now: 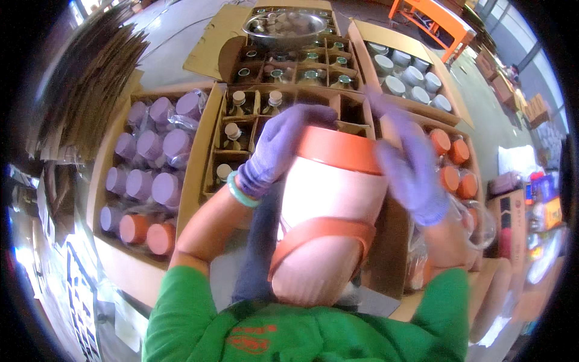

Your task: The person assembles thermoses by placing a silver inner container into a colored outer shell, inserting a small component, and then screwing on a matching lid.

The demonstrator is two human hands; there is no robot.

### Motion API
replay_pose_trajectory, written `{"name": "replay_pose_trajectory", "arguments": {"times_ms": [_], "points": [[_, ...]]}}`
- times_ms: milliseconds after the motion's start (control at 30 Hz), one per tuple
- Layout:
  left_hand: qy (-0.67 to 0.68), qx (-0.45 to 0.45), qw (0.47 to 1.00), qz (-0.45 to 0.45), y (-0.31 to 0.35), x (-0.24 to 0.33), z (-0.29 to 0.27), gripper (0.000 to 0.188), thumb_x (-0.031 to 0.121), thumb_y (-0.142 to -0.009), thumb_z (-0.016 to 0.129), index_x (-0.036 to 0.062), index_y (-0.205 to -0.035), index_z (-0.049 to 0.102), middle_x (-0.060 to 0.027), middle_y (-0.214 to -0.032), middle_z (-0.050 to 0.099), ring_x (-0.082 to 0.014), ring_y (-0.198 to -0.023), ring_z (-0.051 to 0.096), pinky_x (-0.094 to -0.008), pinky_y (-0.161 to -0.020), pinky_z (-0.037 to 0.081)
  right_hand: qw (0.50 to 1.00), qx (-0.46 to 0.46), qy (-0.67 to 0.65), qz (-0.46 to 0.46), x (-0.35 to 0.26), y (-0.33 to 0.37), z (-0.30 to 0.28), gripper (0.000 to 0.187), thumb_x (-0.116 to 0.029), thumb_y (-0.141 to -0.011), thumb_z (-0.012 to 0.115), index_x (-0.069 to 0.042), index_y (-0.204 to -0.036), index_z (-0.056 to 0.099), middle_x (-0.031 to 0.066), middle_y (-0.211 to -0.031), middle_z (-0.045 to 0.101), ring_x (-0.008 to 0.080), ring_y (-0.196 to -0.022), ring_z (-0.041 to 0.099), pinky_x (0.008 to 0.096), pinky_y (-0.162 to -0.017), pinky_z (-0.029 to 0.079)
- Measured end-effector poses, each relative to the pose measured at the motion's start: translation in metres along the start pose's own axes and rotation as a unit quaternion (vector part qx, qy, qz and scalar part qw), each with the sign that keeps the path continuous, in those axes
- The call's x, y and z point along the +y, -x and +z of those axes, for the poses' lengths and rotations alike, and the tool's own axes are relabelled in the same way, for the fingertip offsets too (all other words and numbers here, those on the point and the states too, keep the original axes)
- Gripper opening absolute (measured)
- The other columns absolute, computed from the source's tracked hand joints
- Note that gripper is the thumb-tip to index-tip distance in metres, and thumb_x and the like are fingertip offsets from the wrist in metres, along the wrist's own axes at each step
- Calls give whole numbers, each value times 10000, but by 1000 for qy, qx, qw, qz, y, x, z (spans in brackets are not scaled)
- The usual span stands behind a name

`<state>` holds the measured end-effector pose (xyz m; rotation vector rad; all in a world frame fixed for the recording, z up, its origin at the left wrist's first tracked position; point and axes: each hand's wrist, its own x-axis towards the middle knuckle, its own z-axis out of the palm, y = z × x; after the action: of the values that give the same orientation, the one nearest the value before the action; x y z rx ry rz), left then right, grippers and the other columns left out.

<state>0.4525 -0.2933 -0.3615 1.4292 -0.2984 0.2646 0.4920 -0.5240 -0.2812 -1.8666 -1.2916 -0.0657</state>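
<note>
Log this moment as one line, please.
left hand: curled against orange-topped pink container | right hand: beside it, fingers extended, contact unclear | nearby: capped bottles

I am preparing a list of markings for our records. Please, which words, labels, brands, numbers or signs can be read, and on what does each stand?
Green shirt: red print, too blurred to read.
Cardboard box at the right: small dark marks, unreadable.
Orange-lidded container: no print that I can make out.
No text here is readable.
</note>
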Motion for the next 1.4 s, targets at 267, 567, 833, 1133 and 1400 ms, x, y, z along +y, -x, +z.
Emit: {"name": "replay_pose_trajectory", "arguments": {"times_ms": [267,567,833,1133,1400], "points": [[20,20,999,-21,4,5,8,626,482,-1074,239,-31,-1267,541,-138,-1245,600,-195,-1157,560,-344,-1067,388,950,77,-267,146,104,24,28,726,-544,-1021,306,70,-1270,601,199,-1256,647,298,-1153,629,389,-1001,479],[26,47,996,-64,1,-22,-3,695,562,-1043,263,-18,-1368,467,-196,-1344,537,-268,-1263,517,-373,-1113,361,989,-7,-93,115,72,2,9,642,-452,-1043,303,66,-1321,561,187,-1331,605,303,-1194,608,389,-1028,462],[-102,16,992,69,-12,8,-16,506,349,-1010,397,-15,-1354,476,-181,-1331,513,-303,-1251,469,-403,-1069,357,983,53,-128,119,73,-20,24,577,-392,-1033,401,34,-1420,452,160,-1464,467,274,-1362,426,396,-1154,313],[-52,-64,985,149,-77,-23,-54,517,153,-1006,489,53,-1495,352,-168,-1455,450,-241,-1365,437,-363,-1145,338,927,175,-286,166,159,-16,31,454,-306,-1051,411,-1,-1379,478,144,-1365,549,251,-1239,533,394,-1075,424],[-659,-325,519,-437,44,-89,-183,728,597,-798,635,68,-1290,549,-185,-1197,655,-331,-1079,663,-434,-894,534,844,123,-426,302,356,79,104,417,-252,-1036,471,-30,-1389,459,145,-1360,552,248,-1231,546,381,-1068,441]]}}
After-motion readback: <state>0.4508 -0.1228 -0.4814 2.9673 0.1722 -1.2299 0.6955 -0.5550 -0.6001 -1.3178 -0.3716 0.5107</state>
